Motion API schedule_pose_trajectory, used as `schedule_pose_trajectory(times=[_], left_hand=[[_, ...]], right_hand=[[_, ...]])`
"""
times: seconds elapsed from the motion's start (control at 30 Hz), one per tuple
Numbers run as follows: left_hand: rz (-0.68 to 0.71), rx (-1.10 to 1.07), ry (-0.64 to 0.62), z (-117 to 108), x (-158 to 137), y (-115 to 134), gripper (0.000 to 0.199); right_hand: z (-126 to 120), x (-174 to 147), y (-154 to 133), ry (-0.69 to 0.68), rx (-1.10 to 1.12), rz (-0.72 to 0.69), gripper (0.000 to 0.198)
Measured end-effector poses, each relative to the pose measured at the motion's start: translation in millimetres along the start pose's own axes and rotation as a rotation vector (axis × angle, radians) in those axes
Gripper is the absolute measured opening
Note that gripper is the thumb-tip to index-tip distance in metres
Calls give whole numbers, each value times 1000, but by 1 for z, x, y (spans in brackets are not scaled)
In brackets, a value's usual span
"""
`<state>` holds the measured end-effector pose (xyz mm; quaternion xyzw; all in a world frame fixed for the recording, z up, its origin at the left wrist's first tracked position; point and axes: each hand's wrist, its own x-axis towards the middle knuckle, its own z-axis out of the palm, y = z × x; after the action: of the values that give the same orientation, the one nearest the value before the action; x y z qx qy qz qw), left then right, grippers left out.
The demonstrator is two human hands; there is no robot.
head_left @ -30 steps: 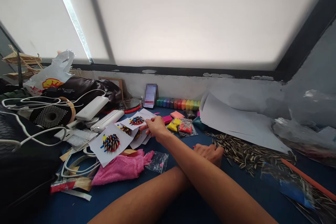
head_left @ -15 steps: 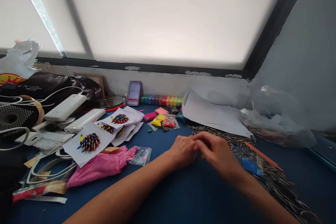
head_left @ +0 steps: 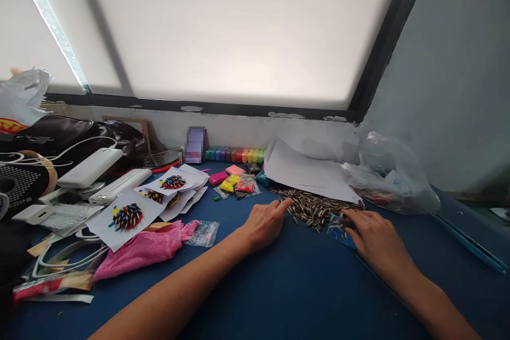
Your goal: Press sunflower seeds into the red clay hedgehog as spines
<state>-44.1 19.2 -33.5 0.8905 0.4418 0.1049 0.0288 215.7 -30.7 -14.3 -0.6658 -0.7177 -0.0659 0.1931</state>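
Note:
My left hand (head_left: pixel 265 226) rests on the blue tabletop, its index finger stretched to the near edge of a heap of striped sunflower seeds (head_left: pixel 311 207). Its other fingers curl under, and whatever they hold, if anything, is hidden. At the heap's right end lies my right hand (head_left: pixel 380 236), palm down with the fingers spread. Its thumb and fingers are beside a clear packet with something blue (head_left: pixel 338 229), which the hand partly covers. White paper sheets (head_left: pixel 306 170) lie behind the seeds.
To the left are paper cards with seed-covered hedgehog shapes (head_left: pixel 127 218), a pink cloth (head_left: pixel 143 252), a small clear bag (head_left: pixel 202 234), and white power banks (head_left: pixel 119 186). Packets of coloured clay (head_left: pixel 239 183) lie mid-table. At the right stands a plastic bag (head_left: pixel 398 175).
My hands have moved apart: the right went rightward onto the seeds, and the left now points its index finger. The orange stick and the seed trail at right no longer show. The view shifted slightly.

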Motion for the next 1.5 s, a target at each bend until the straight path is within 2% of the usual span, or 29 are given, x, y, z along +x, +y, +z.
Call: schedule_pose_trajectory(times=[0.2,0.4,0.5,0.63,0.73,0.87,0.97,1.07,1.23,1.4,1.5], left_hand=[[-12,11,-5,-2,-1,3,40],[-88,11,92,-3,0,3,47],[-46,-9,103,-2,-1,1,29],[44,-65,106,-3,-3,0,28],[63,-112,121,-2,0,5,40],[11,-198,-11,4,11,19,64],[59,-218,-57,10,14,28,65],[163,-282,-38,10,13,29,62],[237,-297,152,10,8,27,43],[328,-246,157,14,4,33,42],[310,-219,177,14,3,35,33]], right_hand=[[-10,-1,-2,-4,54,2,26],[-24,-3,-13,12,208,112,23],[-31,-3,-17,21,279,189,23],[-37,2,-20,65,371,312,21],[-37,8,-20,107,485,413,15],[-35,14,-15,135,689,549,18],[-31,14,-13,140,818,641,17],[-26,12,-14,94,911,698,16],[-21,25,-34,-96,995,611,23],[1,61,-80,-340,924,441,34],[25,86,-108,-396,808,354,35]])
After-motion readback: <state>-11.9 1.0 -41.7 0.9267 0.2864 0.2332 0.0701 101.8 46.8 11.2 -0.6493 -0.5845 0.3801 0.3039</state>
